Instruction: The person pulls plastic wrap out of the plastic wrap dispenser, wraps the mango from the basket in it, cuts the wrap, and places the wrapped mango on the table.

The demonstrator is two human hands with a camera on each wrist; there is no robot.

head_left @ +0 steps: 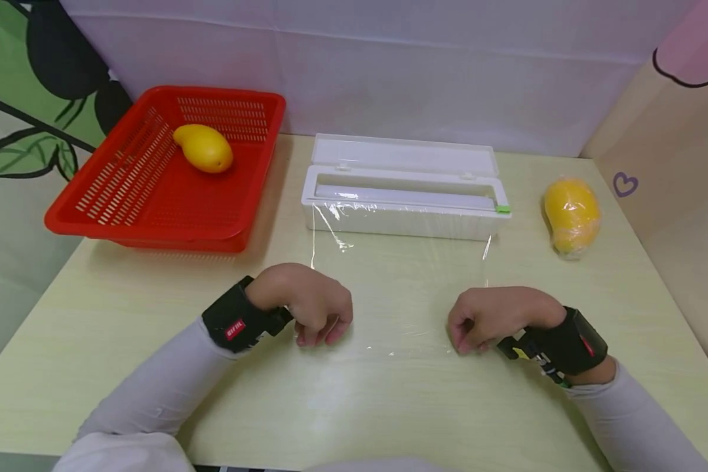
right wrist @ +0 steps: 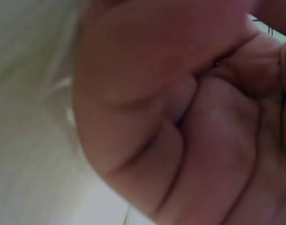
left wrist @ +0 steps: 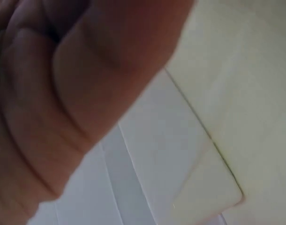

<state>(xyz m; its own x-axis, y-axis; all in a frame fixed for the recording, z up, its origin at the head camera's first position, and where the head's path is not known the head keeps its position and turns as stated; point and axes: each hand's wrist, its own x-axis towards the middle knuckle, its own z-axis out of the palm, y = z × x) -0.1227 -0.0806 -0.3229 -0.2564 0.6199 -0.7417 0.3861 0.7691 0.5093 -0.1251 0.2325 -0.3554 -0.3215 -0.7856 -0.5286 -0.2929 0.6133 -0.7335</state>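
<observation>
A sheet of clear plastic wrap (head_left: 401, 288) stretches from the white dispenser box (head_left: 401, 223) toward the person, over the pale table. At its near left corner the left hand (head_left: 315, 305) pinches the film with curled fingers. The right hand (head_left: 495, 318) pinches the near right corner the same way. In the left wrist view, the dispenser box (left wrist: 166, 154) shows beyond the left hand (left wrist: 86, 79). The right hand (right wrist: 176, 117) fills most of the right wrist view, with shiny film (right wrist: 63, 98) beside it. The box's lid (head_left: 404, 157) stands open at the back, and a roll (head_left: 401, 195) lies inside.
A red basket (head_left: 248, 210) holding a yellow mango-shaped fruit (head_left: 206, 149) stands at the back left. Another yellow fruit (head_left: 572, 213), wrapped in film, lies right of the box. A green piece (head_left: 503, 209) sits at the box's right end. Walls border the table's back and right.
</observation>
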